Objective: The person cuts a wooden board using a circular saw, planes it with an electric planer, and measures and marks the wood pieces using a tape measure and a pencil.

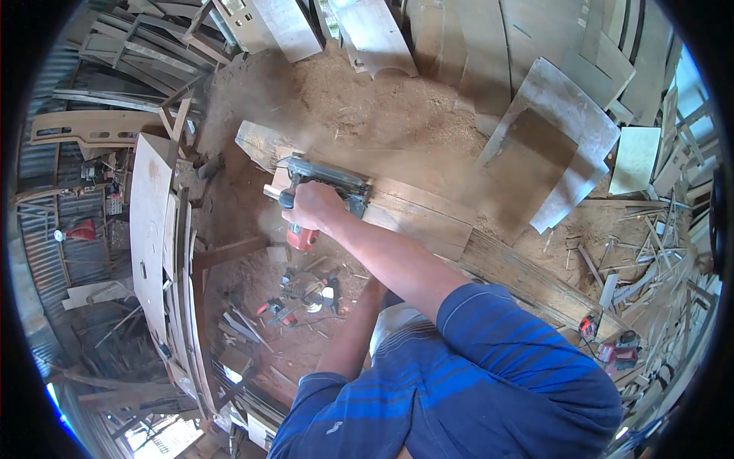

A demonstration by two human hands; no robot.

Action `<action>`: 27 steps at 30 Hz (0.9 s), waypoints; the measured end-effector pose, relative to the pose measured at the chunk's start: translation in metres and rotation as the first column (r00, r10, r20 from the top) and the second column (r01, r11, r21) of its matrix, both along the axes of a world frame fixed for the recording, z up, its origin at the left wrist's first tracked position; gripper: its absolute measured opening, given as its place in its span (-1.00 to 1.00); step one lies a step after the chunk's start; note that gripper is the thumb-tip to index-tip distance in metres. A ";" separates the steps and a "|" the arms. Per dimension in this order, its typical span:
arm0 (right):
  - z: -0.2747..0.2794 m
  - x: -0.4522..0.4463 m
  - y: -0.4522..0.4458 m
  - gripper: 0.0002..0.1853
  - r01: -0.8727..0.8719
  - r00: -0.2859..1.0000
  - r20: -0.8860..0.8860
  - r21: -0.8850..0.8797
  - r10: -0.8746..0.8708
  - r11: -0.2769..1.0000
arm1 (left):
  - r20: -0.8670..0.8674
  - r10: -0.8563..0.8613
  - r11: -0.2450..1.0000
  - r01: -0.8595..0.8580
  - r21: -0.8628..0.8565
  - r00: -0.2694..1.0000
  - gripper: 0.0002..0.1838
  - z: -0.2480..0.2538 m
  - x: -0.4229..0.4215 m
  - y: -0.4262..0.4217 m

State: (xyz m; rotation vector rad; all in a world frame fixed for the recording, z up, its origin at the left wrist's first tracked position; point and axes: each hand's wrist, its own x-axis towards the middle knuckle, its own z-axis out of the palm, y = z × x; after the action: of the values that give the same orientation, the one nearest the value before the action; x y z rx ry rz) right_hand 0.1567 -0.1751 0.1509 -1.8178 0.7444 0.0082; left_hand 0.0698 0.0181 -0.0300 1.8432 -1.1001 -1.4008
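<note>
My right hand (317,205) is closed around the handle of a red and dark-grey power tool (330,174); its exact kind is unclear. The tool's long dark metal body lies on a light wooden board (417,218), and its red housing hangs toward the near side. Beneath the board runs a long, thick plank (527,279), slanting from upper left to lower right. My left forearm (355,333) reaches forward below the right arm. The left hand itself is hidden behind the right arm, so its fingers do not show.
Dust hangs in the air over the sawdust-covered ground (359,99). Power tools (310,291) lie on the ground at centre left, and a red tool (619,352) is at lower right. Cut boards (153,229) stand at left; sheets (566,138) and scrap wood (657,252) lie at right.
</note>
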 end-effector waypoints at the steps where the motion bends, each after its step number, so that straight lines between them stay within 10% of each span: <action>1: 0.001 0.005 -0.001 -0.54 -0.015 1.000 -0.005 0.008 0.015 1.000 | 0.016 -0.037 0.999 0.036 0.033 0.999 -0.25 0.004 0.000 -0.002; 7: -0.001 0.025 -0.002 -0.54 -0.044 0.999 0.015 -0.009 0.044 0.999 | 0.516 -0.334 0.920 0.391 -0.001 0.789 -0.24 0.044 0.000 -0.013; 11: -0.004 0.041 -0.002 -0.53 -0.026 0.999 0.019 0.010 0.026 1.000 | 0.253 -0.234 0.970 0.242 0.001 0.939 -0.18 0.078 0.001 -0.030; 13: -0.001 0.046 -0.004 -0.53 -0.027 1.000 0.010 0.019 0.027 0.999 | 0.529 -0.287 0.937 0.349 -0.018 0.798 -0.19 0.070 0.003 -0.029; 14: 0.001 0.048 -0.005 -0.53 -0.029 1.000 0.005 0.024 0.029 0.999 | 0.810 -0.251 0.871 0.489 -0.050 0.530 -0.22 0.059 0.003 -0.025; 16: -0.005 0.055 -0.003 -0.53 -0.012 1.000 0.023 0.029 0.011 1.000 | 0.805 -0.328 0.888 0.453 0.084 0.494 -0.23 0.077 0.003 -0.037; 19: -0.008 0.066 -0.002 -0.53 0.004 0.999 0.031 0.029 -0.005 1.000 | 0.156 -0.220 0.856 0.113 0.505 0.963 -0.22 0.157 0.004 -0.100; 23: -0.008 0.077 -0.003 -0.53 -0.009 1.000 0.020 0.052 0.008 0.999 | 0.155 0.139 0.781 -0.205 0.590 0.978 -0.27 0.151 -0.008 -0.118; 27: -0.016 0.095 -0.002 -0.56 -0.014 1.000 0.006 0.061 0.013 0.998 | 0.431 -0.192 0.934 0.030 0.355 0.882 -0.21 0.079 0.001 -0.063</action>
State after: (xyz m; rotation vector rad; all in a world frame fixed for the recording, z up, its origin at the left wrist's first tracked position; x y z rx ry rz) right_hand 0.2513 -0.1770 0.1353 -1.7644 0.7208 0.0344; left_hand 0.0711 -0.0451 0.0486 2.4921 -1.2680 -1.3119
